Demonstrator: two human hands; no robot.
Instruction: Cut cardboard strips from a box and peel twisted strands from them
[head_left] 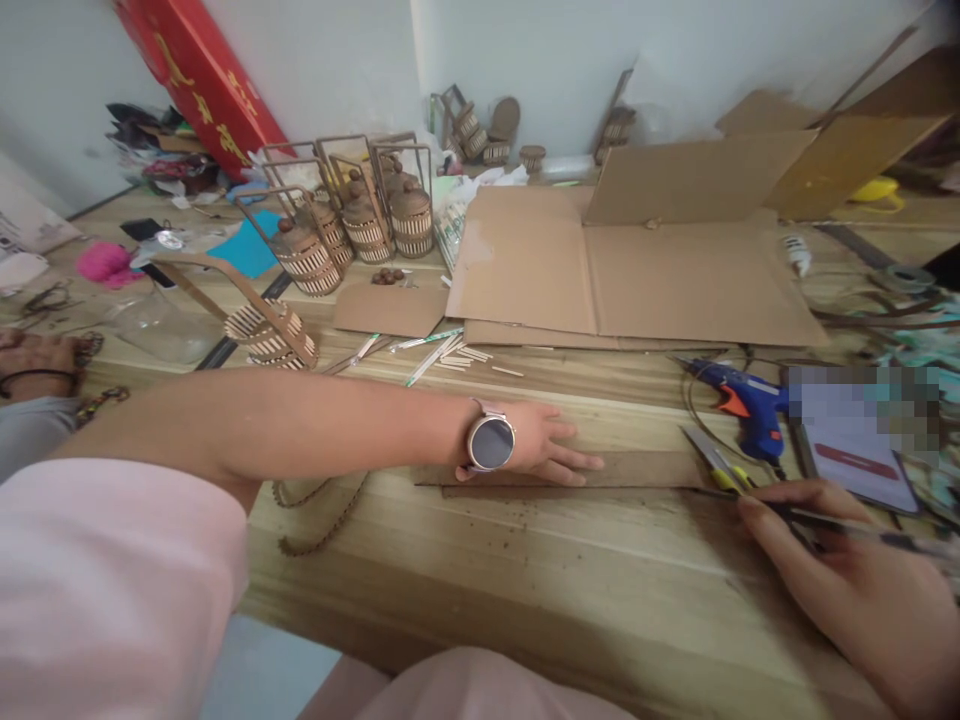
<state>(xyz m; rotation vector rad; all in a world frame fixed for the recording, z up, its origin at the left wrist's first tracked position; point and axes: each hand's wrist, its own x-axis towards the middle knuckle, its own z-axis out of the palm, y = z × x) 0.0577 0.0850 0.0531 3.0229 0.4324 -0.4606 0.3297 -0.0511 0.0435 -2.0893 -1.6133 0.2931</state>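
My left hand (547,442), with a watch on its wrist, lies flat with fingers spread on a long brown strip (645,470). The strip's lower edge shows a dark line, and brown crumbs are scattered on the wood below it. My right hand (847,570) is closed round a thin dark pen-like tool (806,517), whose tip points left at the strip's right end. Whether it is a blade or a pen I cannot tell. Just beyond that tip lies a yellow and grey cutter knife (716,460). A blue hot glue gun (750,405) rests behind it.
Several small lidded baskets with tall handles (367,220) stand at the back left, near an unlidded basket (274,330). Flattened cardboard (525,260) covers the back middle. Small sticks (457,355) lie before it. A phone (855,440) is at right; another person's hand (37,355) at left.
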